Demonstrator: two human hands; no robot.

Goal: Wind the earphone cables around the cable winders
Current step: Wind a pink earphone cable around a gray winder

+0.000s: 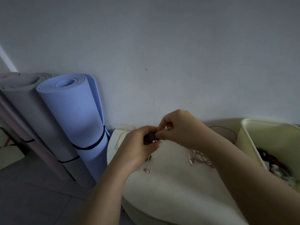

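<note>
Head view: left hand (139, 143) grips black cable winder (150, 137) over white table (170, 192). Right hand (177, 127), at winder's 3 o'clock, pinches pink earphone cable (154, 157); its earbuds dangle toward 6 o'clock.

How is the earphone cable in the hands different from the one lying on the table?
The held cable hangs down from the left hand and right hand; the table cable lies in a loose tangle. The held cable meets a dark winder; no hand holds the table cable. Both look thin and pinkish.
</note>
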